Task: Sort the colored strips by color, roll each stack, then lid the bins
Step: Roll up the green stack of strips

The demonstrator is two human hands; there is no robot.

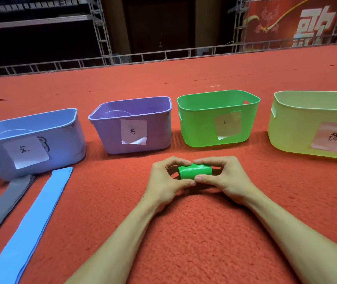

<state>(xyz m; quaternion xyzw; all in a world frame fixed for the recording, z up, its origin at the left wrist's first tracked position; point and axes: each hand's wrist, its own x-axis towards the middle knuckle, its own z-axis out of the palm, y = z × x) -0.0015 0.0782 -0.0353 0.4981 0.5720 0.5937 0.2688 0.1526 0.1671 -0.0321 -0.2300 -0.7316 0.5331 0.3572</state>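
At the centre of the frame, the left hand [166, 179] and right hand [223, 177] pinched a rolled stack of green strips [194, 171], one at each end, low over the red carpet [184, 232] and just in front of the green bin [196, 128]. Open-topped bins stood in a row across the middle with carpet gaps between them: blue bin [67, 136], purple bin [106, 136], the green one, and a yellow-green bin [292, 130] cut by the right edge. At lower left, flat blue strips [36, 218] and grey strips [1, 206] ran from the blue bin's foot to the frame edge, and carpet spread wide around both forearms.

Smooth plastic bins [217, 119] w/ paper labels [228, 125]; rough red carpet [184, 232].
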